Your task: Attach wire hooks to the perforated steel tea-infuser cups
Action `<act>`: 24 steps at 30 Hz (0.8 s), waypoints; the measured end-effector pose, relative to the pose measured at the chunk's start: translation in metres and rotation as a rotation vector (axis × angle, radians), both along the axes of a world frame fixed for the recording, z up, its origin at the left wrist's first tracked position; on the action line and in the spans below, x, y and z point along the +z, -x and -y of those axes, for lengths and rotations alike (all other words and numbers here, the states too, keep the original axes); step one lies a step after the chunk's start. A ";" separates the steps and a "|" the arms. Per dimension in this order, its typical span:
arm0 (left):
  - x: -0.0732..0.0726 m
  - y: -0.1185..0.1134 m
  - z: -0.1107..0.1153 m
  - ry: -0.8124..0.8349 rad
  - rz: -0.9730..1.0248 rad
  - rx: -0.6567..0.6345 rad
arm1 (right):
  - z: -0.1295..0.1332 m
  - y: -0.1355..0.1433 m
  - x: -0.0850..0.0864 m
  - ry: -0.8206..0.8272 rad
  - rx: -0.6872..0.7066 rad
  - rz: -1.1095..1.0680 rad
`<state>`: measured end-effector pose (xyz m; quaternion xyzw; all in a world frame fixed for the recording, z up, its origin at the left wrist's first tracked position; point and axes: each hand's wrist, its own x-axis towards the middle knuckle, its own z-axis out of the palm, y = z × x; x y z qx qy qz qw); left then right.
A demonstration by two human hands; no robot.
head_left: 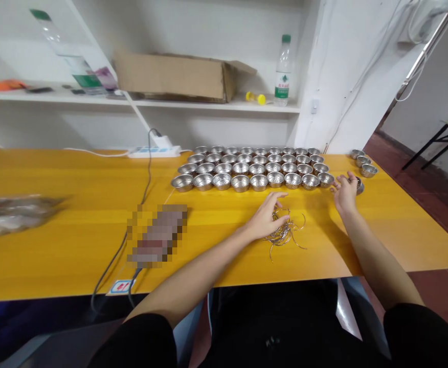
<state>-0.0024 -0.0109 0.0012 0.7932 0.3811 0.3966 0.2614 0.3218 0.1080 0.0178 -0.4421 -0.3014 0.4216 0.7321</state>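
Observation:
Rows of small perforated metal cups (pixel 240 182) stand on the yellow table (pixel 216 245). Just in front of them, my left hand (pixel 270 217) has its fingers apart over a tangle of thin curved metal wires (pixel 283 235); its thumb is by the wires and it holds nothing I can see. My right hand (pixel 345 192) is at the right end of the front row, fingers spread and slightly curled, beside a single metal cup (pixel 359 186) that it partly hides. Several more cups (pixel 368 170) stand behind it on the right.
A pixelated flat object (pixel 160 235) with a dark cable lies left of my left arm. Further left is a clear plastic bag (pixel 13 214). A power strip (pixel 154 152) sits at the back. The shelf holds a cardboard box (pixel 170 76) and bottles (pixel 283 71).

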 end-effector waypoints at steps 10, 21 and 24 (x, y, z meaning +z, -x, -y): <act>0.003 -0.001 0.001 -0.001 -0.028 -0.045 | -0.028 -0.059 -0.001 0.274 0.000 0.080; 0.004 -0.001 0.003 0.017 -0.033 -0.097 | -0.027 -0.113 0.001 0.433 -0.208 0.307; 0.006 -0.001 0.004 0.007 -0.036 -0.102 | -0.030 -0.123 -0.003 0.479 -0.242 0.363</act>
